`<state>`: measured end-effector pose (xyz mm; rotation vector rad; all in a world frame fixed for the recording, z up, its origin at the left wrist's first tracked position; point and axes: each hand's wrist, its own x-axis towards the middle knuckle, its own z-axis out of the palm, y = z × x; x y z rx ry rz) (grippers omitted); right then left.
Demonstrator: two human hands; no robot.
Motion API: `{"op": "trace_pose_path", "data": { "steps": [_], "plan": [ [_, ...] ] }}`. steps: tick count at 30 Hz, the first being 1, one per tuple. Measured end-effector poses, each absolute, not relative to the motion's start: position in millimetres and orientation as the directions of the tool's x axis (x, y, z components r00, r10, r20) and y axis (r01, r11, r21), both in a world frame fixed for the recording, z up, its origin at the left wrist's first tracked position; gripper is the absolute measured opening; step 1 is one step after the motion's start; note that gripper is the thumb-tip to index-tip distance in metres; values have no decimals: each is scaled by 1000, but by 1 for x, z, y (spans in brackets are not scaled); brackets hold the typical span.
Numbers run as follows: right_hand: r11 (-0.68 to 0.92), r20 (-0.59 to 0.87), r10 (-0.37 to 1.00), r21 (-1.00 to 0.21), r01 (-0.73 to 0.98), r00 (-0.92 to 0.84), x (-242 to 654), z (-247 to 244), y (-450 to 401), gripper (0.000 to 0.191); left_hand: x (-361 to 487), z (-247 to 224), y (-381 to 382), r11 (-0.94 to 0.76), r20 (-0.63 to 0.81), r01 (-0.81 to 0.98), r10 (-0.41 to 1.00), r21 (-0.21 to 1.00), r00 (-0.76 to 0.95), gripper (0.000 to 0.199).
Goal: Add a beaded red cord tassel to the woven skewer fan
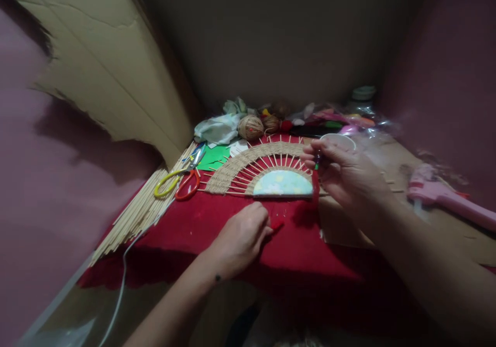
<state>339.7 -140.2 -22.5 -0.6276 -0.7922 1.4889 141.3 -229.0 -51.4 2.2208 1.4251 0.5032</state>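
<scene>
My left hand (pixel 244 233) is closed low over the red cloth (pixel 174 231), and a short red piece (pixel 277 225) pokes out from its fingers. Raised at the right, my right hand (pixel 341 169) has its fingertips pinched on a red strip (pixel 315 184) that hangs down; small dark and green bits show at its top. Behind both hands lies a half-round woven fan (pixel 228 174), made of thin sticks and tan cord, with a pale blue and yellow patterned half-disc (pixel 282 183) at its centre. My right hand hides part of the fan's right side.
Scissors (pixel 187 175) with yellow and red handles rest on a bundle of thin sticks (pixel 135 218) at left. Twine balls (pixel 251 127) sit at the back. A pink glue gun (pixel 445 192) and a white-rimmed bowl (pixel 344 140) are at right. Cardboard (pixel 112 63) leans at upper left.
</scene>
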Motion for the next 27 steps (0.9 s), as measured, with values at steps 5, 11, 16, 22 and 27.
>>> {"op": "trace_pose_path", "data": {
  "steps": [5,11,16,22,27],
  "plan": [
    [-50,8,996,-783,-620,-90,344,-25,-137,14,123,-32,-240,37,-126,428,975,903,182,12],
    [-68,-3,995,-767,-638,-102,344,-28,-136,16,107,-34,-246,169,-169,-26,986,985,10,27],
    [-108,-68,994,-763,-637,-88,344,-22,-139,23,97,-34,-245,125,-138,-199,989,972,-53,15],
    [-130,-83,991,-754,-643,-104,345,-20,-140,21,81,-18,-272,124,-144,-123,977,985,-161,22],
    [-92,-47,995,-774,-626,-88,346,-23,-140,22,70,-34,-313,284,-355,309,913,908,203,7]
  ]
}}
